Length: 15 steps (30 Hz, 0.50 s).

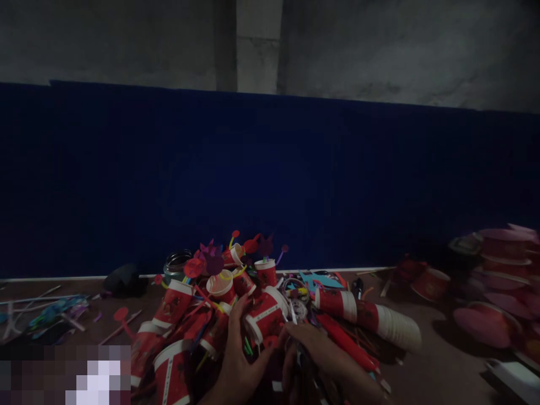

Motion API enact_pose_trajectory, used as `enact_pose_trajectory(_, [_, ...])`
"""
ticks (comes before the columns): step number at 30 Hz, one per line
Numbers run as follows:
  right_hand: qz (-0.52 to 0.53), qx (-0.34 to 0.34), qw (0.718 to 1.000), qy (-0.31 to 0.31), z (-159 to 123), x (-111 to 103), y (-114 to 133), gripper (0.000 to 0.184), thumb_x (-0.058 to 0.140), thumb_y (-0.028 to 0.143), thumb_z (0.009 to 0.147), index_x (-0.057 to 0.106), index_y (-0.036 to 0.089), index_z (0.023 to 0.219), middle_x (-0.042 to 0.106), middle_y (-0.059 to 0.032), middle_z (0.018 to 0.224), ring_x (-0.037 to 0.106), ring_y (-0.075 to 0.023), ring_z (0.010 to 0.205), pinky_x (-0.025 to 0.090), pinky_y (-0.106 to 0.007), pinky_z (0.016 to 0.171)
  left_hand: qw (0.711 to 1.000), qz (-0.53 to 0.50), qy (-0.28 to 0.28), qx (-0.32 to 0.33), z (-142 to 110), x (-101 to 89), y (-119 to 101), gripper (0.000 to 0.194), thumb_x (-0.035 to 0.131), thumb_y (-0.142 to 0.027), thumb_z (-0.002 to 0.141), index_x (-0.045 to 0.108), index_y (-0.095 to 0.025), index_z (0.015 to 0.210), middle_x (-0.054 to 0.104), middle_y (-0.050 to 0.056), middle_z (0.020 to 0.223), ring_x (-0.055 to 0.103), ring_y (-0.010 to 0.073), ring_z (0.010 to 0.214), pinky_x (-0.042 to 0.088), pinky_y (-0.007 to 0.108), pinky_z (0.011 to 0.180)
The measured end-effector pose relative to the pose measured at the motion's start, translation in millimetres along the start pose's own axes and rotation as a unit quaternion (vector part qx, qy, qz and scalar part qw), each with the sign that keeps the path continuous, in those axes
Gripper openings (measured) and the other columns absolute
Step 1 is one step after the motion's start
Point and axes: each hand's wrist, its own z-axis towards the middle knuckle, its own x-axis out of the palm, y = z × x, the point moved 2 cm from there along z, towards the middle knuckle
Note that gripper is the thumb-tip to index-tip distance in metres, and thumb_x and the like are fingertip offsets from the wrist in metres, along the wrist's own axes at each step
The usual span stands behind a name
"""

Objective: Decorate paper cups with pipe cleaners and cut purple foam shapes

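Two hands over a crowded table (447, 360) — red paper cup (266, 318) just beyond and between them.
Left hand (240, 357) has thumb and fingers spread beside the cup, contact unclear; right hand (316, 349) has fingers curled around a slim metal tool (292, 311), tip near the cup. Tight at left: decorated cups (172, 304) crowd in; a nested cup stack (392, 325) bounds the right — more bare surface past it, up to blurred reddish items (506, 270). Cup is tilted, red with white rim and white lettered band. Brownish tabletop, dim room, blue panel (270, 169) behind, gray concrete wall (147, 45) above.
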Motion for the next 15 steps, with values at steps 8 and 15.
enact_pose_trajectory(8, [0.289, 0.027, 0.953, 0.087, 18.6, 3.3, -16.9, 0.047, 0.045, 0.061, 0.068, 0.055, 0.015, 0.062, 0.051, 0.0017, 0.043, 0.05, -0.0123, 0.044, 0.038, -0.025, 0.054, 0.981, -0.178, -0.061, -0.044, 1.6, 0.4, 4.9, 0.066, 0.06, -0.027, 0.079, 0.022, -0.025, 0.133, 0.033, 0.014, 0.141, 0.032, 0.0265, 0.13, 0.035, 0.041, 0.103])
enact_pose_trajectory(15, [0.037, 0.004, 0.999, 0.004, 3.1, 3.4, -10.6, 0.053, 0.027, 0.054, 0.083, 0.06, 0.015, 0.069, 0.062, -0.0047, 0.062, 0.057, -0.016, 0.06, 0.042, -0.028, 0.065, 0.992, -0.096, -0.061, -0.05, 3.9, -7.5, 13.3, 0.051, 0.061, -0.028, 0.077, 0.041, -0.022, 0.123, 0.048, 0.012, 0.129, 0.047, 0.0271, 0.118, 0.038, 0.042, 0.099])
